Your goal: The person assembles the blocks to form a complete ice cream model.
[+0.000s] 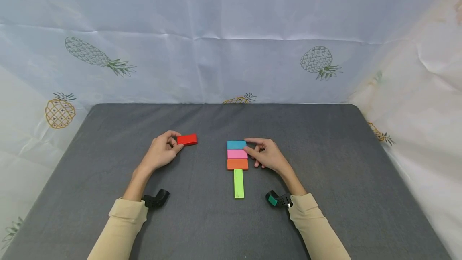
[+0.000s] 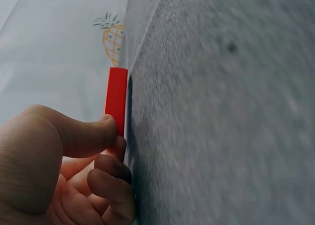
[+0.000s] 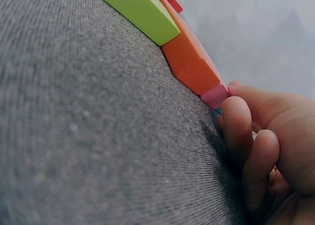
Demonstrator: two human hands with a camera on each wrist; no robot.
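My left hand (image 1: 164,149) pinches one end of a red block (image 1: 187,139) between thumb and fingers. In the left wrist view the red block (image 2: 116,97) juts forward past the thumb, close over the table. On the right, my right hand (image 1: 267,155) holds the right end of a blue block (image 1: 236,145) between thumb and index finger. Below the blue block, a pink block (image 1: 237,154) and an orange block (image 1: 237,164) lie flat against each other. A lime green block (image 1: 239,183) extends lengthwise from the orange one. In the right wrist view, my fingers mostly hide the blue block.
A grey cloth-covered table (image 1: 202,220) lies under everything. Behind it hangs a pale sheet (image 1: 216,67) printed with pineapples. Black wrist mounts (image 1: 156,200) stick out inward from both wrists, above the table.
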